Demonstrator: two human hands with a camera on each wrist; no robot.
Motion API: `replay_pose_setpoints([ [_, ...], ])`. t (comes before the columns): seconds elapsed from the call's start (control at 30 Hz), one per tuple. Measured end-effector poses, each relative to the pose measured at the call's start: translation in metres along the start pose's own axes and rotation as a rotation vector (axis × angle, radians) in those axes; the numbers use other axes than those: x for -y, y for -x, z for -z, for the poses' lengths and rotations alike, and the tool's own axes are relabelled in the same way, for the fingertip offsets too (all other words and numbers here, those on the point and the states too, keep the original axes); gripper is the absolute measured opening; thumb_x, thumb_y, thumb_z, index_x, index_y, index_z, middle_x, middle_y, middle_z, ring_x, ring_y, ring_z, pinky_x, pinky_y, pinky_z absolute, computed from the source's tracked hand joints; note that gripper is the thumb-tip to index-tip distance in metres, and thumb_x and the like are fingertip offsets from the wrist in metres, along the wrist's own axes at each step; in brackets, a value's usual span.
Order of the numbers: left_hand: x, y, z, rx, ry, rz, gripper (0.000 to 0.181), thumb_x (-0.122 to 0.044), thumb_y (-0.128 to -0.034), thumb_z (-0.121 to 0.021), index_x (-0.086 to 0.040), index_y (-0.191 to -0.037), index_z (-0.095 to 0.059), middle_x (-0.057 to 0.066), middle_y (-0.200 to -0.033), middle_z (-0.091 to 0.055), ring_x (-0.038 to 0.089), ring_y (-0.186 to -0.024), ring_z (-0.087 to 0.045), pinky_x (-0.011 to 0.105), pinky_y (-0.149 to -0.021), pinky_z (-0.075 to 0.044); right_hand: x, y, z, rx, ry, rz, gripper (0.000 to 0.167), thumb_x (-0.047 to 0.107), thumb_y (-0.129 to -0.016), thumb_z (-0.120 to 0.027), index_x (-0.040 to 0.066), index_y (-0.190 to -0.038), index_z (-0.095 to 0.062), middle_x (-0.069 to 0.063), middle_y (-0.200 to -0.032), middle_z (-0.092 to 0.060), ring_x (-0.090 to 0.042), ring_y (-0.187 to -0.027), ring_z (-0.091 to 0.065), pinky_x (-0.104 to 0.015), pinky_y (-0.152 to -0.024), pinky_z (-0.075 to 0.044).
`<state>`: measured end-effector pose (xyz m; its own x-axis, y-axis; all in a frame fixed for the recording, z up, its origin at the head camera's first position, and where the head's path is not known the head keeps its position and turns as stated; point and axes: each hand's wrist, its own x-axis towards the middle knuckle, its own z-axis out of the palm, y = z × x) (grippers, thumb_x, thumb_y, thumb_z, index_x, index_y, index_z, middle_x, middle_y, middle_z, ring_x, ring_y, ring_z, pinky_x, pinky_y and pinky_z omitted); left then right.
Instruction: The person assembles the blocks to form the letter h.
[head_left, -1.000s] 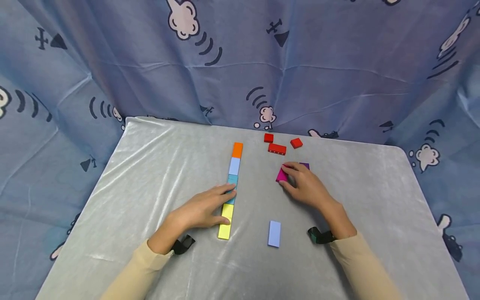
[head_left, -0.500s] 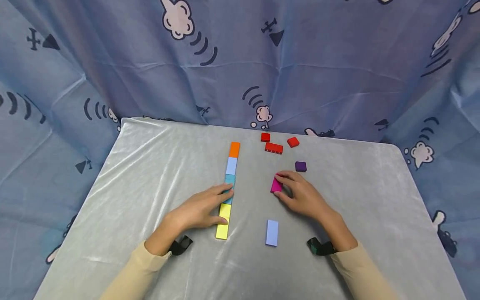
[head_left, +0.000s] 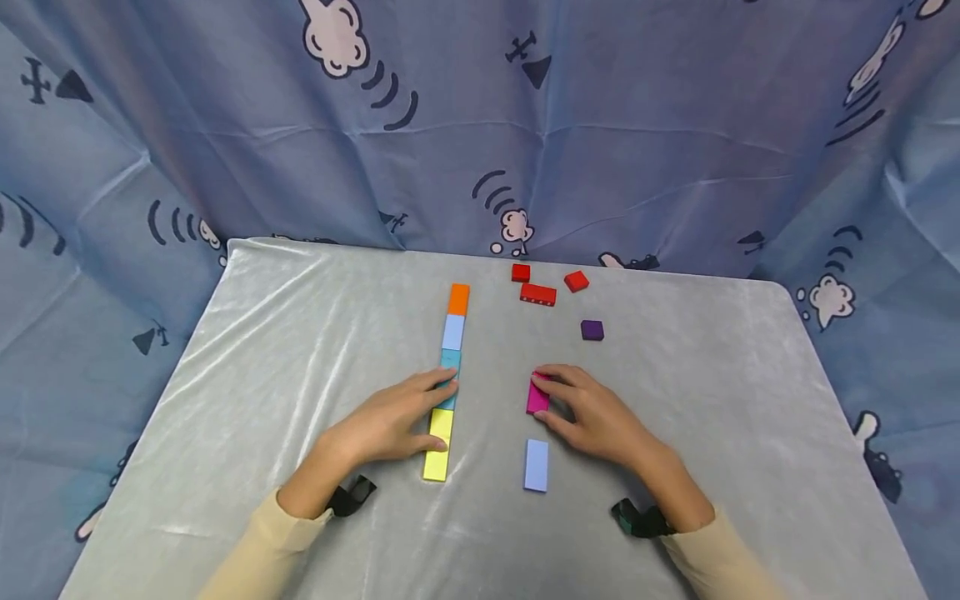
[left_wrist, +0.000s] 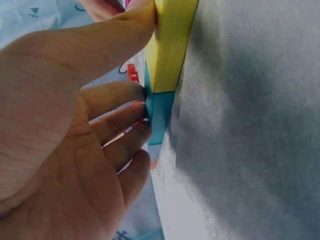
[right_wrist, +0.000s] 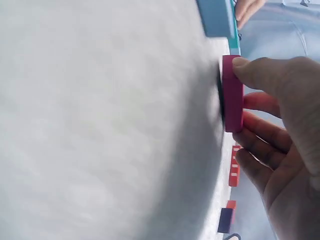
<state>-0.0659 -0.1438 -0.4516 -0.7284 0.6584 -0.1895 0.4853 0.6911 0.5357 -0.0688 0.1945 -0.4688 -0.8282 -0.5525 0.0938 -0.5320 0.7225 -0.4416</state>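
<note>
- Your right hand (head_left: 592, 412) pinches the magenta block (head_left: 537, 395) end to end, thumb on the near end, fingers clamped at the far one.
- The magenta block sits just beyond the periwinkle block (head_left: 536, 465), a narrow gap between them; you cannot tell whether it is clear of the cloth-covered worktop (head_left: 300, 317).
- Your left hand (head_left: 393, 421) rests at the long row, its fingers apart and extended over the cyan section (head_left: 447, 400), thumb touching the yellow section (head_left: 435, 467).
- Beyond your fingers, the row ends in a light blue block (head_left: 453, 332) and an orange block (head_left: 458, 299), all laid end to end.
- The step in hand appears to be positioning the magenta block in line with the periwinkle one, to start a second row.
- The next move likely calls for closing that gap squarely, ends flush, then loosening your right fingers while your left hand steadies the first row.
- Toward the back lie a purple block (head_left: 592, 331) and three red blocks (head_left: 537, 294), none touched by you.
</note>
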Motion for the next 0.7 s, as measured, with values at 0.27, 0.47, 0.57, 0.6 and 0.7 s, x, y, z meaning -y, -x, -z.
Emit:
replay_pose_setpoints([
  [0.27, 0.001, 0.002, 0.0, -0.006, -0.003, -0.003, 0.083, -0.031, -0.0921, -0.084, -0.004, -0.16, -0.045, 0.011, -0.172, -0.037, 0.034, -0.16, -0.037, 0.052, -0.127, -0.04, 0.006, 0.009, -0.005, 0.013, -0.023, -0.013, 0.055, 0.025, -0.091, -0.085, 0.008, -0.141, -0.069, -0.01, -0.146, -0.065, -0.028, -0.134, -0.063, -0.049, -0.113, -0.056],
  [0.47, 0.0, 0.001, 0.0, -0.014, -0.009, -0.011, 0.083, -0.032, -0.0924, -0.084, -0.005, -0.16, -0.045, 0.012, -0.172, -0.038, 0.034, -0.159, -0.038, 0.052, -0.129, -0.039, 0.007, 0.013, -0.006, 0.009, -0.043, -0.038, 0.052, 0.025, -0.093, -0.083, 0.008, -0.141, -0.069, -0.008, -0.147, -0.064, -0.028, -0.136, -0.063, -0.05, -0.115, -0.055],
  [0.57, 0.0, 0.0, 0.001, -0.013, -0.008, -0.008, 0.083, -0.031, -0.0922, -0.084, -0.004, -0.16, -0.045, 0.012, -0.172, -0.037, 0.034, -0.159, -0.038, 0.052, -0.129, -0.038, 0.008, 0.013, -0.007, 0.001, -0.046, -0.033, 0.051, 0.024, -0.093, -0.083, 0.008, -0.14, -0.07, -0.008, -0.147, -0.064, -0.028, -0.135, -0.062, -0.05, -0.114, -0.055],
  [0.6, 0.0, 0.0, 0.001, -0.013, -0.009, -0.007, 0.083, -0.031, -0.092, -0.084, -0.004, -0.16, -0.045, 0.012, -0.172, -0.037, 0.034, -0.159, -0.038, 0.052, -0.129, -0.038, 0.008, 0.013, -0.007, 0.0, -0.046, -0.032, 0.051, 0.024, -0.093, -0.083, 0.008, -0.139, -0.07, -0.008, -0.147, -0.065, -0.028, -0.135, -0.062, -0.05, -0.114, -0.055],
  [0.7, 0.001, 0.0, 0.001, -0.014, -0.01, -0.009, 0.083, -0.031, -0.0918, -0.084, -0.004, -0.16, -0.045, 0.012, -0.172, -0.037, 0.035, -0.159, -0.038, 0.052, -0.129, -0.038, 0.008, 0.014, -0.007, -0.001, -0.052, -0.033, 0.049, 0.023, -0.093, -0.083, 0.007, -0.138, -0.071, -0.007, -0.146, -0.065, -0.027, -0.135, -0.062, -0.05, -0.114, -0.055],
])
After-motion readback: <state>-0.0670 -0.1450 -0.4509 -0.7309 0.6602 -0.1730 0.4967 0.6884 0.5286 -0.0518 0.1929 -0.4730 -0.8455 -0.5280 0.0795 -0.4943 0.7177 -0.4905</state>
